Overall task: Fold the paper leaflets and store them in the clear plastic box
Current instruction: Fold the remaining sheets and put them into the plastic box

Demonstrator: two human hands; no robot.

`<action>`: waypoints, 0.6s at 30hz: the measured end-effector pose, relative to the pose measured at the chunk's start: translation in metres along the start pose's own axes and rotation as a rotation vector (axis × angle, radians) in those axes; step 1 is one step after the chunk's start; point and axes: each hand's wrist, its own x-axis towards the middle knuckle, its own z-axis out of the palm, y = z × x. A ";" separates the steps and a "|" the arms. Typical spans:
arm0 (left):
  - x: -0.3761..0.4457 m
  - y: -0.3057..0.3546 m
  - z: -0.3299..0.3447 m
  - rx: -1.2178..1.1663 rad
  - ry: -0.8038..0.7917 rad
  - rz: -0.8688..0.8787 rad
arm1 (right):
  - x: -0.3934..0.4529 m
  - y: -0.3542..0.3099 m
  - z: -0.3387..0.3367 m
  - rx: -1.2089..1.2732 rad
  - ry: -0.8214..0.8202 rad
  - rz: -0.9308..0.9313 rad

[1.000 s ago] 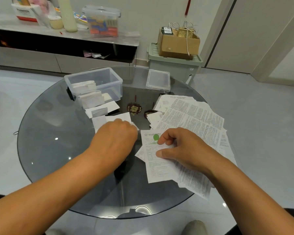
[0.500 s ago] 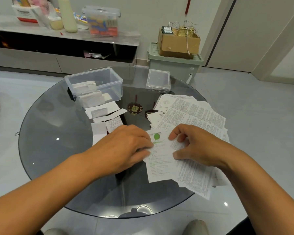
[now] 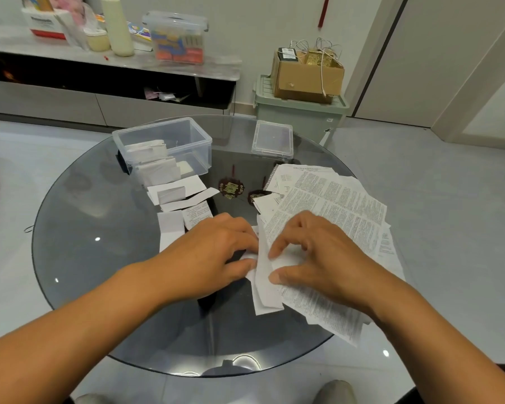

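Folding step under way: left hand [image 3: 216, 255] and right hand [image 3: 318, 258] both pinch leaflet [image 3: 264, 275], half raised over near part of desk [image 3: 79, 228]
Next, likely: lay halves flat, press crease, carry to box [image 3: 164, 147]
Box open at far left, folded sheets inside; pile [image 3: 338, 199] crowds right edge; bare glass at left gives room

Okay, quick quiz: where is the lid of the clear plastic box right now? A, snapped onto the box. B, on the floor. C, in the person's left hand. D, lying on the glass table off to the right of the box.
D: the lid lies flat on the glass table, apart from the open clear plastic box, which holds folded leaflets.
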 end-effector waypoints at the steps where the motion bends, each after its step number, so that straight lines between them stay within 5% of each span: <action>1: 0.000 0.000 -0.002 -0.007 -0.012 -0.013 | 0.000 0.001 0.002 0.009 -0.001 0.009; 18: 0.000 0.005 -0.010 0.073 -0.145 -0.026 | 0.001 0.018 -0.008 0.021 -0.132 -0.029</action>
